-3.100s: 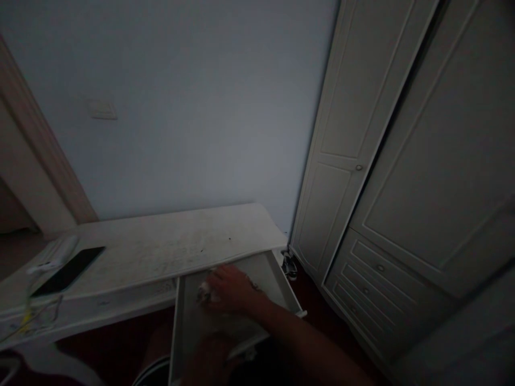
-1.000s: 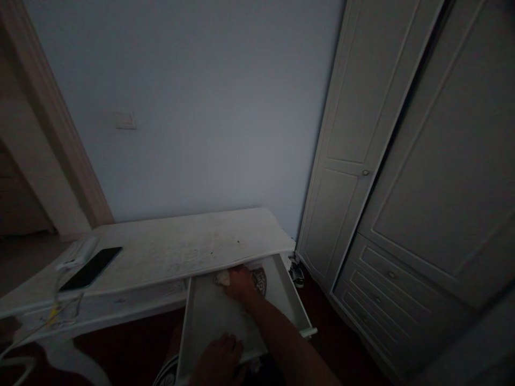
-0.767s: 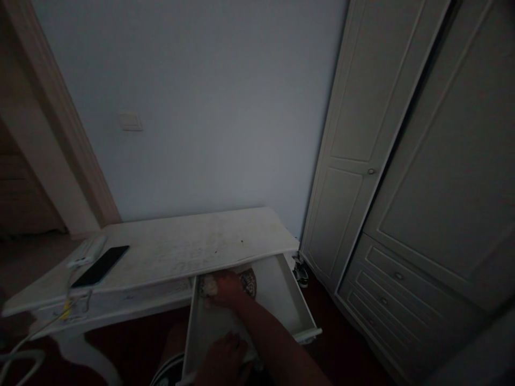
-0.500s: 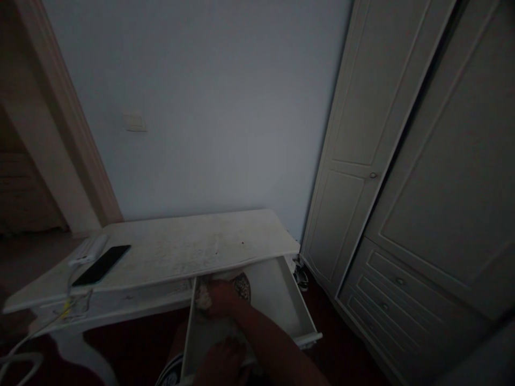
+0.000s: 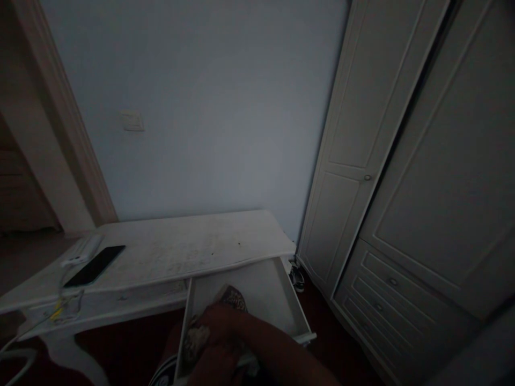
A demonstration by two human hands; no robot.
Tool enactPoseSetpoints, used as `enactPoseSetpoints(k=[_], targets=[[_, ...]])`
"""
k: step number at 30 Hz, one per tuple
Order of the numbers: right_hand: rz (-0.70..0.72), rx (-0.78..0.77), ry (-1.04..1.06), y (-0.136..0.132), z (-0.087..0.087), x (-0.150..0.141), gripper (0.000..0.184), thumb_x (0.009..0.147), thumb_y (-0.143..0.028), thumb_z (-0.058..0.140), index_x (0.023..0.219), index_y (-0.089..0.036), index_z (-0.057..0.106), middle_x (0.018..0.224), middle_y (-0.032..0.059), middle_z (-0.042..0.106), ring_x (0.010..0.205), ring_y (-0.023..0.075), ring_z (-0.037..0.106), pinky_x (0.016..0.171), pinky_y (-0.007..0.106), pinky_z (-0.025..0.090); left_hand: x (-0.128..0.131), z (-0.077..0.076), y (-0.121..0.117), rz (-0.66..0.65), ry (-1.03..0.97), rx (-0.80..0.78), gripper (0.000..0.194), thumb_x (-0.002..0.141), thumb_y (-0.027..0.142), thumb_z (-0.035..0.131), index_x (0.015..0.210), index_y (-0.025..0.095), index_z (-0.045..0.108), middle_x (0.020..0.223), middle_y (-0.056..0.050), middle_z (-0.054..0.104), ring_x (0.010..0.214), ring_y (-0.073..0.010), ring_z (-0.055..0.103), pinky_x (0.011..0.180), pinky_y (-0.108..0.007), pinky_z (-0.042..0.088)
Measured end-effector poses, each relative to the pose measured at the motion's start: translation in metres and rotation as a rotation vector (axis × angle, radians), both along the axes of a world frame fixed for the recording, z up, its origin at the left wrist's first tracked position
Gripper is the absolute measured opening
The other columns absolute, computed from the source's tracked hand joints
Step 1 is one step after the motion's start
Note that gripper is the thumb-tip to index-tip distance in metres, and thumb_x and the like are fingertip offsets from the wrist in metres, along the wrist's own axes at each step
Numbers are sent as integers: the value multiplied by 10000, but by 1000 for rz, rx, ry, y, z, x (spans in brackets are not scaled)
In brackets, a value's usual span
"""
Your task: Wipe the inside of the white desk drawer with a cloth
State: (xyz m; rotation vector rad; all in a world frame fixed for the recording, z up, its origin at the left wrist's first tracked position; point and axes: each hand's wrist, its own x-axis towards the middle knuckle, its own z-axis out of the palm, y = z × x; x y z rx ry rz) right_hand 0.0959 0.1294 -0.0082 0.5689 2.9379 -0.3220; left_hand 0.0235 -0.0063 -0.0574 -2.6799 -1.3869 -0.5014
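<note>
A white desk (image 5: pixel 169 249) stands against the wall with its right drawer (image 5: pixel 277 292) pulled out. My right hand (image 5: pixel 219 321) lies inside the drawer near its front left, fingers closed on a crumpled pale cloth (image 5: pixel 196 338). A small patterned thing (image 5: pixel 233 297) shows just behind the hand on the drawer floor. My left hand (image 5: pixel 213 370) is at the drawer's front edge at the bottom of the view; it is dark and its fingers are not clear.
A black phone (image 5: pixel 94 264) and a white power strip (image 5: pixel 80 249) lie at the desk's left end, with cables (image 5: pixel 60 311) hanging down. A tall white wardrobe (image 5: pixel 402 187) stands close on the right. A door frame (image 5: pixel 60 118) is at the left.
My right hand has drawn the cloth from the back of the drawer toward its front left. The patterned thing is now uncovered behind it.
</note>
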Motion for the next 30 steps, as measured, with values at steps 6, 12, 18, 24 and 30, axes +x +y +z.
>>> enactPoseSetpoints(k=[6,12,18,24,30], targets=[[99,-136,-49,-5,5,3,508,927,-300,701,1426,-225,652,1277,99,771,1126,285,753,877,319,578,2,-5,0,-12,-7,127,383,812,219,704,1192,265,706,1139,-28,814,950,-220,787,826,-277,608],[109,-226,-9,-2,-3,36,769,802,-183,818,1519,-222,543,1379,87,727,1142,265,744,911,289,551,0,-17,7,-96,5,299,225,857,222,694,1074,279,670,931,21,796,744,-164,742,678,-231,551],[45,-194,-133,6,12,106,495,804,-300,814,1274,-190,703,1258,115,771,1118,315,744,892,343,550,-3,-18,6,-78,53,132,324,884,193,661,1192,292,674,1026,-16,800,844,-200,755,723,-264,567],[-597,21,76,20,30,175,662,813,-462,779,1422,-254,625,1362,162,708,1274,396,644,1113,563,409,4,-20,5,-4,107,-51,356,851,175,674,1189,281,704,1111,-38,799,1000,-226,756,819,-282,583],[-843,134,177,44,34,138,593,883,-301,643,1450,-141,578,1429,242,638,1315,389,607,1072,533,462,2,-32,13,-17,177,-92,371,892,202,671,1255,274,698,1192,-56,788,1079,-238,745,862,-294,596]])
